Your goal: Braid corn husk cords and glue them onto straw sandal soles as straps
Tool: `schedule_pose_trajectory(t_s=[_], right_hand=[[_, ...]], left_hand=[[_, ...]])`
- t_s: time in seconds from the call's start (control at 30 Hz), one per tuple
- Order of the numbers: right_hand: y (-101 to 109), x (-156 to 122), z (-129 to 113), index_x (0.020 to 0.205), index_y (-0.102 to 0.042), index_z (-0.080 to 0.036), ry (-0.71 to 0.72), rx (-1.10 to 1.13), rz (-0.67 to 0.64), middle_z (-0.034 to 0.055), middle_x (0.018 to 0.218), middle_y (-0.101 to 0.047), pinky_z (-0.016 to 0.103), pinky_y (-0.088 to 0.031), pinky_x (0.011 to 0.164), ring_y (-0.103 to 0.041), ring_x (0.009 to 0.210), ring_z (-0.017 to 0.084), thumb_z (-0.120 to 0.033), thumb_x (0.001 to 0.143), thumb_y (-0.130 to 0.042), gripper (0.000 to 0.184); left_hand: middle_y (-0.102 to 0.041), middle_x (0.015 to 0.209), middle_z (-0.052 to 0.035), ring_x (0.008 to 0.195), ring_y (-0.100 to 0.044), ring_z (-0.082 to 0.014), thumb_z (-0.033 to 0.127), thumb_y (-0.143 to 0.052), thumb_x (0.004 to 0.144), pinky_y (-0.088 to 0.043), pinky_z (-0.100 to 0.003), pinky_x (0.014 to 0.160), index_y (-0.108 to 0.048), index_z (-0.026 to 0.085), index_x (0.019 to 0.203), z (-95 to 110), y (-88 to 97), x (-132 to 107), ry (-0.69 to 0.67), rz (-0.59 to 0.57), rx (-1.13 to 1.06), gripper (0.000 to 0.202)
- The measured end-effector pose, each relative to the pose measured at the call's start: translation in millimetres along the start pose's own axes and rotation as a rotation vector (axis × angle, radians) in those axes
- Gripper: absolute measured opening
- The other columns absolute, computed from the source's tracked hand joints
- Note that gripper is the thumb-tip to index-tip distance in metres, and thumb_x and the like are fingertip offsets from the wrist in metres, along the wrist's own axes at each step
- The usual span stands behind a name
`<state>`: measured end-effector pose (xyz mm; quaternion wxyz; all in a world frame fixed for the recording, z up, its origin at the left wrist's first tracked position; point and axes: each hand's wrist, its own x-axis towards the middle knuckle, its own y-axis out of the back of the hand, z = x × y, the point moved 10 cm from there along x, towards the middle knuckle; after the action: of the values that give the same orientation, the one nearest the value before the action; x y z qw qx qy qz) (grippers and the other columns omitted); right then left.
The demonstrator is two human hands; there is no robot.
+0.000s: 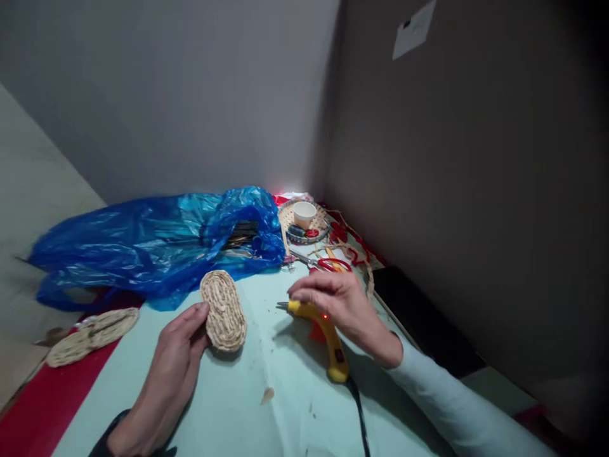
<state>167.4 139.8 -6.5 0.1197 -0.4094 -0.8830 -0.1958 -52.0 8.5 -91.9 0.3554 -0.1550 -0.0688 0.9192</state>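
Observation:
My left hand (178,352) pinches the left edge of an oval coiled straw piece (223,311), held tilted up over the pale green table cover. To the right, my right hand (340,304) has its fingers closed at the front end of a yellow glue gun (335,349). The gun's metal nozzle points left toward the straw piece, and a small red light shows on it. From its handle a black cord (360,416) runs down toward me. My right fingertips partly cover the gun's front, and its far side is hidden.
A blue plastic bag (143,244) with dark sticks inside lies at the back left. More braided straw pieces (92,336) rest on the red cloth. Red-handled scissors (333,263) and a woven tray (290,216) with a white cup (304,212) are behind, against the walls.

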Motion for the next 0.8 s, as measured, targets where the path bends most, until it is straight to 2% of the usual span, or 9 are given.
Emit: schedule_pose_trajectory(t_s=[0.17,0.23,0.3,0.37,0.47,0.6,0.63,0.7,0.8], right_hand=[[-51,-22,-21,0.089,-0.072,-0.017,0.166,-0.145,-0.268,0.0061,0.081,-0.073,0.029,-0.048,0.070,-0.064,0.074,0.017,-0.015,0.094,-0.053,0.020],[-69,-33,-29,0.091,-0.067,-0.017,0.239,-0.256,-0.367,0.0071,0.081,-0.071,0.028,-0.047,0.068,-0.062,0.074,0.018,-0.010,0.092,-0.045,0.023],[-83,-45,-34,0.091,-0.062,-0.018,0.282,-0.376,-0.455,0.0067,0.079,-0.067,0.028,-0.046,0.067,-0.060,0.075,0.019,-0.010,0.086,-0.044,0.021],[-92,-54,-31,0.097,-0.059,-0.020,0.239,-0.485,-0.501,0.0064,0.084,-0.066,0.028,-0.046,0.068,-0.061,0.081,0.020,-0.011,0.084,-0.045,0.021],[-102,-62,-21,0.106,-0.055,-0.023,0.117,-0.581,-0.566,0.0064,0.095,-0.068,0.027,-0.046,0.072,-0.063,0.087,0.020,-0.013,0.090,-0.044,0.022],[-118,-56,-12,0.098,-0.054,-0.020,0.087,-0.635,-0.687,0.0048,0.088,-0.067,0.026,-0.046,0.067,-0.062,0.076,0.018,-0.015,0.094,-0.042,0.014],[-119,-50,-9,0.099,-0.055,-0.020,0.095,-0.672,-0.676,0.0060,0.091,-0.068,0.027,-0.048,0.069,-0.063,0.081,0.019,-0.014,0.095,-0.042,0.015],[-120,-37,-5,0.108,-0.058,-0.017,0.135,-0.739,-0.634,0.0116,0.113,-0.069,0.032,-0.052,0.086,-0.063,0.105,0.023,-0.015,0.097,-0.042,0.019],[-124,-29,1,0.134,-0.052,-0.007,0.180,-0.784,-0.601,0.0224,0.148,-0.050,0.047,-0.039,0.114,-0.043,0.140,0.032,-0.028,0.101,-0.047,0.040]], left_hand=[[-0.072,0.095,-0.0022,0.076,-0.068,-0.0159,0.023,-0.066,0.092,-0.058,-0.033,0.067,-0.068,0.014,0.095,5,4.2,3,-0.051,-0.005,-0.015,0.009],[-0.072,0.100,-0.0039,0.082,-0.069,-0.0178,0.027,-0.066,0.092,-0.059,-0.036,0.071,-0.068,0.015,0.100,7,3.1,3,-0.069,-0.027,-0.013,0.015],[-0.072,0.105,-0.0052,0.086,-0.070,-0.0193,0.030,-0.065,0.093,-0.059,-0.038,0.074,-0.067,0.015,0.105,8,3.1,5,-0.081,-0.045,-0.008,0.020],[-0.071,0.109,-0.0062,0.089,-0.070,-0.0206,0.033,-0.064,0.093,-0.059,-0.040,0.076,-0.067,0.016,0.109,8,4.6,8,-0.090,-0.057,-0.003,0.023],[-0.069,0.116,-0.0077,0.095,-0.069,-0.0226,0.033,-0.064,0.093,-0.059,-0.043,0.080,-0.065,0.016,0.114,7,7.9,13,-0.093,-0.070,0.000,0.027],[-0.068,0.120,-0.0085,0.099,-0.068,-0.0241,0.033,-0.064,0.093,-0.058,-0.045,0.083,-0.064,0.017,0.118,7,8.7,17,-0.089,-0.091,-0.025,0.030],[-0.068,0.120,-0.0084,0.098,-0.068,-0.0240,0.033,-0.064,0.093,-0.058,-0.044,0.082,-0.064,0.017,0.118,7,8.4,17,-0.089,-0.093,-0.039,0.030],[-0.068,0.118,-0.0080,0.096,-0.069,-0.0235,0.034,-0.064,0.093,-0.059,-0.043,0.080,-0.064,0.017,0.118,7,7.5,16,-0.087,-0.093,-0.076,0.030],[-0.068,0.118,-0.0082,0.096,-0.069,-0.0234,0.034,-0.063,0.093,-0.059,-0.043,0.080,-0.064,0.017,0.118,6,7.8,15,-0.078,-0.078,-0.129,0.031]])
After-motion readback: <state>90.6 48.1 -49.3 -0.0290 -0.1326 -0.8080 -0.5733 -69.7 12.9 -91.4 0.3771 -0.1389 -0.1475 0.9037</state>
